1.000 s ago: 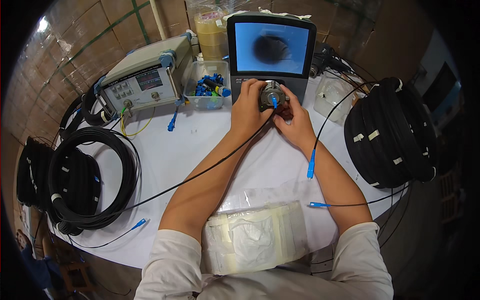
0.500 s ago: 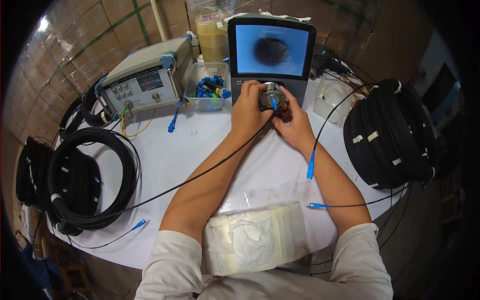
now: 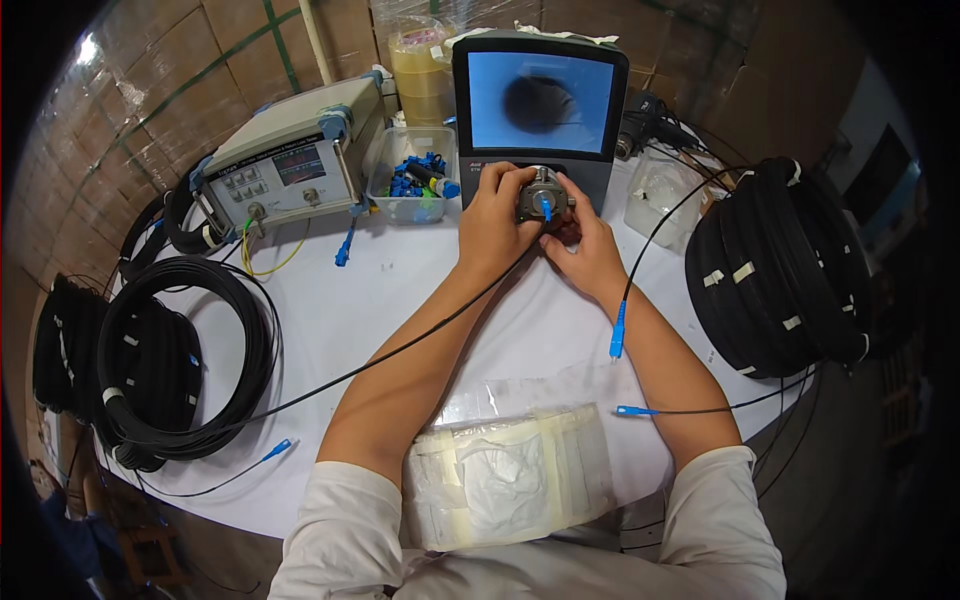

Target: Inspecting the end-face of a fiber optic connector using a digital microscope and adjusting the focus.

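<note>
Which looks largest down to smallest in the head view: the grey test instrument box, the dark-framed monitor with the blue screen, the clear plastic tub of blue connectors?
1. Grey test instrument box and dark-framed monitor with the blue screen: they look alike in size, and fisheye bending makes ranking them unsure.
2. Clear plastic tub of blue connectors, plainly smallest.

The knob (image 3: 541,200) is shiny metal. The plug (image 3: 617,342) is smooth blue plastic. The bench (image 3: 350,320) is matt white. The screen (image 3: 540,100) is glossy.
</note>
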### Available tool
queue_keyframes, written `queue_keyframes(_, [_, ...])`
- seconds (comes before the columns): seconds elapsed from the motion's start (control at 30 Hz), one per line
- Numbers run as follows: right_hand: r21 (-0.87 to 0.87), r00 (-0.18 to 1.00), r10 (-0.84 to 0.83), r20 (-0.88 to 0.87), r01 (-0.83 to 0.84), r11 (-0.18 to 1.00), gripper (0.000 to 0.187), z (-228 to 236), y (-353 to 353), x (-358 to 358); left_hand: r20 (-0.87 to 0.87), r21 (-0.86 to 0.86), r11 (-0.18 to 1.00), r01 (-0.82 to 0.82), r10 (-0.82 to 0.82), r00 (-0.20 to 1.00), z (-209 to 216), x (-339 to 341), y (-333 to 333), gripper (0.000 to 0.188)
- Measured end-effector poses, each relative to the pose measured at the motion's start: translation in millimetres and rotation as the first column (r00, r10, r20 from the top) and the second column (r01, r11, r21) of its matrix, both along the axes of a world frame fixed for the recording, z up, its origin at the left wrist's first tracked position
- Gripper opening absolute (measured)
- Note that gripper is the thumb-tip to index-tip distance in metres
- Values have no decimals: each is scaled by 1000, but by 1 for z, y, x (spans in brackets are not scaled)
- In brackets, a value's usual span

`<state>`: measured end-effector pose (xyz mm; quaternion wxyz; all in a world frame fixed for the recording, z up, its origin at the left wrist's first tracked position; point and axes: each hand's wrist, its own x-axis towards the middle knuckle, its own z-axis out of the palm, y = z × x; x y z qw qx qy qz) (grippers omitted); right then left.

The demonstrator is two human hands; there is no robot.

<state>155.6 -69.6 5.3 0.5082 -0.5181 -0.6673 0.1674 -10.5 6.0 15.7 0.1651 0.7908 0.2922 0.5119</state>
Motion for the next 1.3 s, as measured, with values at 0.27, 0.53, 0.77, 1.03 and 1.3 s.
queue_keyframes(0.27, [0,1000,3,-10,-3,1000,90,1,-1,1,32,-6,999,37,-37,999,2,0,-6,71])
queue_keyframes(0.53, [19,1000,7,2,-8,1000,90,0,-1,1,-7,-12,999,44,-44,999,2,-4,-1,71])
queue_keyframes(0.77, [8,1000,3,19,-4,1000,91,-1,0,1,3,-7,1000,20,-20,1000,0,-2,-1,70])
queue_keyframes(1.03, [8,1000,18,-3,-18,1000,91,-1,0,1,0,10,1000,10,-10,1000,-1,-1,-1,68])
queue_keyframes(1.3, [-1,1000,10,11,-10,1000,91,0,-2,0,-7,-5,1000,-2,2,1000,-1,-1,-2,69])
